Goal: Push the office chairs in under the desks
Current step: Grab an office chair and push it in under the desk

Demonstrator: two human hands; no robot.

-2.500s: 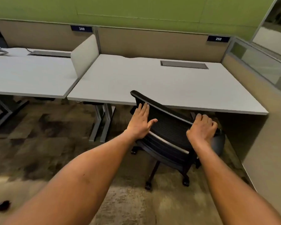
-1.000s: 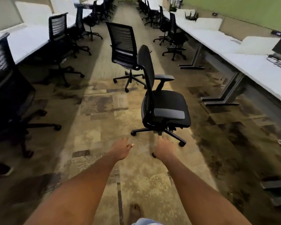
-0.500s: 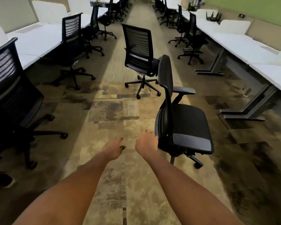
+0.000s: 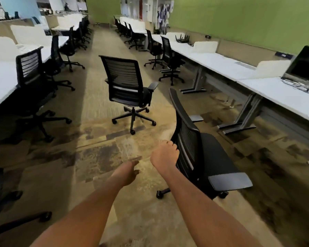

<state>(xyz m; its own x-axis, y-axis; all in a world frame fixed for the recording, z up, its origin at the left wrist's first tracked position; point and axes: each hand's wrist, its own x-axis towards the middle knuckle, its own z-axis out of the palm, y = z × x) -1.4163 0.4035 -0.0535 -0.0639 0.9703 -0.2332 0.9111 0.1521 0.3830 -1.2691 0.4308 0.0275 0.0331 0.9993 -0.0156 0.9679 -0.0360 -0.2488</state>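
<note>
A black office chair (image 4: 215, 157) stands in the aisle out from the desks, its seat turned toward the white desk (image 4: 291, 99) on the right. My right hand (image 4: 164, 155) is beside the left edge of its mesh backrest (image 4: 187, 129), fingers curled; whether it touches is unclear. My left hand (image 4: 128, 172) hangs lower and to the left over the carpet, relaxed, holding nothing. A second black chair (image 4: 127, 82) stands loose in mid-aisle farther ahead, its back toward me.
Rows of white desks line both sides of the carpeted aisle. Several chairs stand along the left row (image 4: 30, 70) and the right row (image 4: 169, 59). A dark screen (image 4: 306, 65) and cables (image 4: 300, 85) lie on the right desk. Desk legs (image 4: 239, 122) stand beside the near chair.
My hands left the chair pushed under desk 250. The view turned down the aisle, and the near black chair has come closer, now beside my right hand.
</note>
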